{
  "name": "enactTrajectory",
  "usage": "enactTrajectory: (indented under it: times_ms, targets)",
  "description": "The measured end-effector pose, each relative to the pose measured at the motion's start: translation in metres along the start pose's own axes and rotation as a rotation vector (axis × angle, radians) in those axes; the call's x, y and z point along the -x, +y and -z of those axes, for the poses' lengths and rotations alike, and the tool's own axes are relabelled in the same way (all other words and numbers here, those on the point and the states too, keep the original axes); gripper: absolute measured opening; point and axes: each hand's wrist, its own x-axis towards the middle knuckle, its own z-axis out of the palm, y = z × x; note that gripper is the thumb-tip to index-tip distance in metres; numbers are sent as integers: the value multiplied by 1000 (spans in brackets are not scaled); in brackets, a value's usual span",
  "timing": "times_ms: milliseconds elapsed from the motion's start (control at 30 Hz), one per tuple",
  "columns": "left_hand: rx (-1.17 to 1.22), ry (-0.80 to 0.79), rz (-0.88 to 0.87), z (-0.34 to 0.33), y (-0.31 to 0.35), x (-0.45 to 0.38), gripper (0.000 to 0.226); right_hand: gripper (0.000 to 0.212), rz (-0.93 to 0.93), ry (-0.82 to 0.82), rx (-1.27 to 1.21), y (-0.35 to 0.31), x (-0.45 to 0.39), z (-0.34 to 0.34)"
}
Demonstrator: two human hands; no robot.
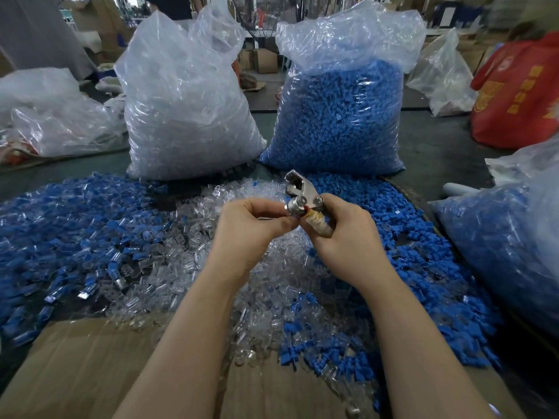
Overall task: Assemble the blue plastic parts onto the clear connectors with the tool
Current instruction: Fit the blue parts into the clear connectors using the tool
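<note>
While gripping the metal tool point(302, 195) by its wrapped handle, right hand point(341, 234) clamped; left hand point(251, 228) pinching something tiny at its head, piece unclear. Assembled blue-and-clear pieces point(75, 237) heaped left; loose clear connectors point(211, 231) and blue parts point(408, 237) remaining, plus full bags.

Two hands point(251, 228) point(341, 234); one tool point(302, 192); two upright bags point(187, 110) point(341, 113); loose parts uncountable.

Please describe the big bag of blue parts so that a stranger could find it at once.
Two tall plastic bags stand side by side behind the piles. The bag of blue parts is the right one, just beyond the metal tool. Its neighbour, the bag of clear connectors, looks colourless.
</note>
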Motion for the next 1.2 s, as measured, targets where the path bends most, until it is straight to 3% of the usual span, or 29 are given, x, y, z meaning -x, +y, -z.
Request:
enactTrajectory:
  times_ms: [267, 633, 967, 1200]
  targets:
    - [173, 70, -25, 1, 0, 0, 16, 5, -121, -44, -167, 4, -1, 5]
    - [239, 90, -108, 1, 1, -2, 23, 11, -154, -248, -92, 7, -2, 10]
    - [239, 42, -148, 4, 3, -2, 26, 5, -154, -259, -13, 3, -1, 12]
    - [278, 30, -152, 5, 2, -2, 27, 14, -155, -296, 27, 0, -1, 12]
